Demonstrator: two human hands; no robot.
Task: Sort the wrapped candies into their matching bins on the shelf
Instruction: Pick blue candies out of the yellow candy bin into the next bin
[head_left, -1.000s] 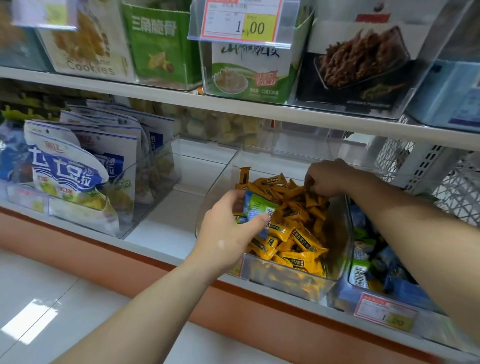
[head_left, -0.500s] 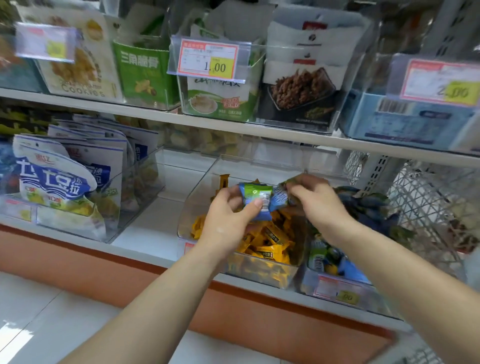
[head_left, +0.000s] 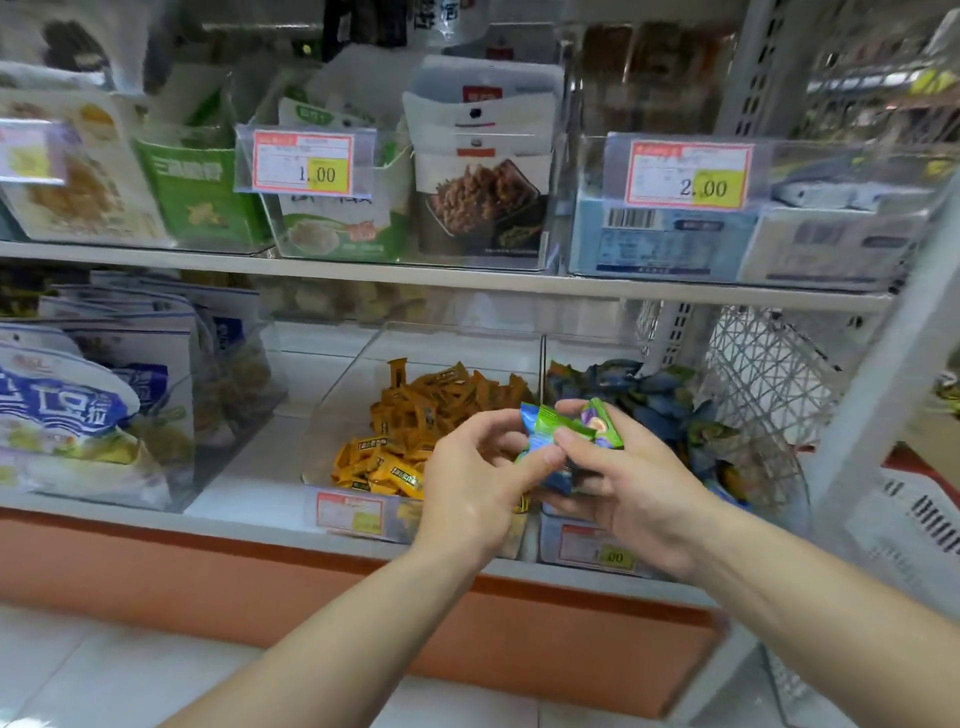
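Note:
Two blue-and-green wrapped candies (head_left: 558, 431) sit between my hands, in front of the lower shelf. My left hand (head_left: 478, 478) pinches their left side with thumb and fingers. My right hand (head_left: 628, 467) grips their right side, with one green candy end sticking up above its fingers. Behind my hands a clear bin (head_left: 358, 384) holds a heap of yellow wrapped candies (head_left: 415, 421). To its right another clear bin (head_left: 592, 545) holds blue-and-green candies (head_left: 654, 395) like the ones I hold.
A clear bin of blue-and-white snack bags (head_left: 93, 405) stands at the left of the lower shelf, with a bare white gap (head_left: 249, 467) beside it. The upper shelf (head_left: 467, 280) carries snack packets and price tags. A wire mesh basket (head_left: 763, 374) hangs at the right.
Both hands have come up out of the yellow-candy bin holding blue-and-green candies, and now meet in front of the divide between the two bins. My view has shifted right.

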